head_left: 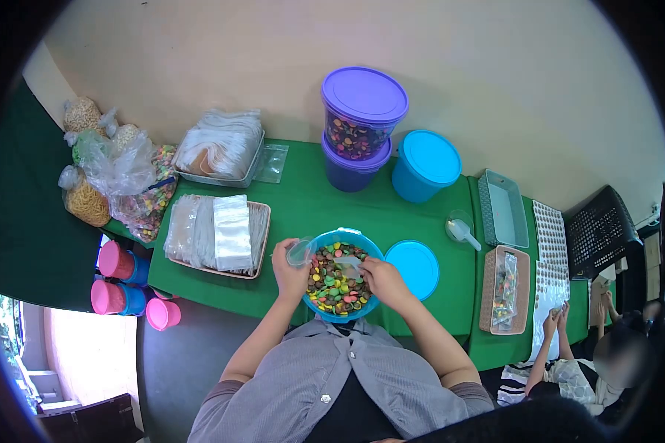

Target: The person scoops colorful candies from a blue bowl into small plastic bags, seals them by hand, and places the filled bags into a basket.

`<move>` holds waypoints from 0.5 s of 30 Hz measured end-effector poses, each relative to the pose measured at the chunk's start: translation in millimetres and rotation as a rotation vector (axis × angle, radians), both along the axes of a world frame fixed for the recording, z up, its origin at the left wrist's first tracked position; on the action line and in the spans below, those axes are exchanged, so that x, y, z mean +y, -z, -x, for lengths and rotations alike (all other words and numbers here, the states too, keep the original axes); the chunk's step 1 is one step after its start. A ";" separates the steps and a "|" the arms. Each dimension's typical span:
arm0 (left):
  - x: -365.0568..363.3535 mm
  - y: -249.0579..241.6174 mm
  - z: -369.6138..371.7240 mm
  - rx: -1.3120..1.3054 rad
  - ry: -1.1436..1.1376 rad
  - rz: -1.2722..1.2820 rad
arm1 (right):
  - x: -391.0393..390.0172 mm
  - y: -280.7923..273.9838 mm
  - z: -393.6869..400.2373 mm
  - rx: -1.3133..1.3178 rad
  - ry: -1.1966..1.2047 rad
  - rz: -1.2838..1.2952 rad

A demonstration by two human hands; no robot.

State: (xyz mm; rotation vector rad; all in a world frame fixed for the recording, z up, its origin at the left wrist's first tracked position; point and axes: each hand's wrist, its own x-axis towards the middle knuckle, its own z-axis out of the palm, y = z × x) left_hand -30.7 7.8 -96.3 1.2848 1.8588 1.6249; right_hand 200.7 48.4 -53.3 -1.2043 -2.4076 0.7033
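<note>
A blue tub (369,305) full of colourful round sweets (336,284) stands at the table's front edge, close to my body. My left hand (290,267) is closed on a clear plastic cup at the tub's upper left rim. The cup (301,252) is tilted, partly over the sweets. My right hand (383,280) grips a clear scoop (346,267), whose bowl lies among the sweets on the tub's right side. Just right of the tub, a round blue lid (412,270) lies flat on the green cloth.
Plastic pouches fill two baskets (262,255) at left, beside snack bags (129,173). Purple tubs (356,173) and a blue tub (421,177) stand behind. Another scoop (462,232), a pink basket (523,317) and sticker sheets (550,273) are right, near a person (569,376).
</note>
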 end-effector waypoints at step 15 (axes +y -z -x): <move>0.6 5.0 -1.3 -0.044 -0.015 -0.006 | -17.8 -2.0 14.5 -0.087 0.118 0.202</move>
